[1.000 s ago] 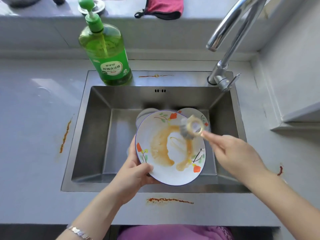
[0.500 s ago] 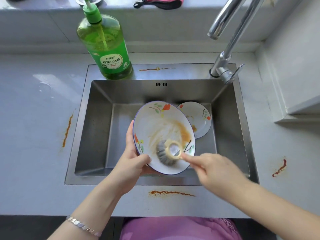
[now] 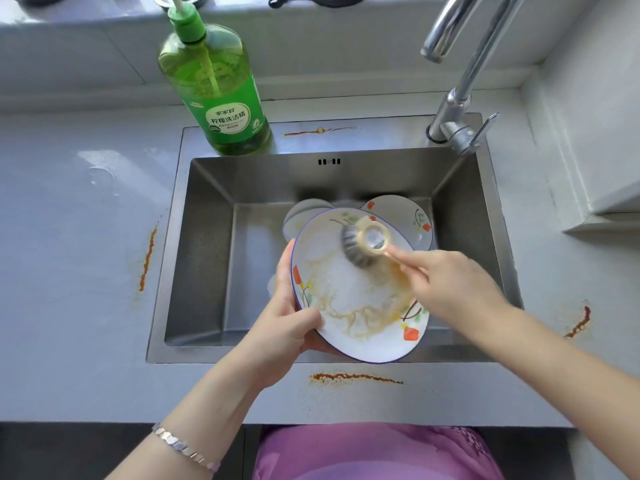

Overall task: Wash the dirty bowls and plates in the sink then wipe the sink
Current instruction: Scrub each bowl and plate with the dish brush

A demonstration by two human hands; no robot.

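My left hand grips the left rim of a white flowered plate, tilted over the steel sink. Brown sauce is smeared in streaks across the plate. My right hand holds a scrubbing brush by its handle, its grey bristle head pressed on the plate's upper part. Behind it in the basin lie a second flowered plate and a white bowl, both partly hidden.
A green dish soap bottle stands on the sink's back left ledge. The chrome tap rises at the back right, with no water running. Orange-brown stains mark the counter left, front and right of the sink.
The brush has moved from the plate's lower middle up to its upper part, smearing the sauce thinner. The plate has tilted and shifted slightly in my left hand.
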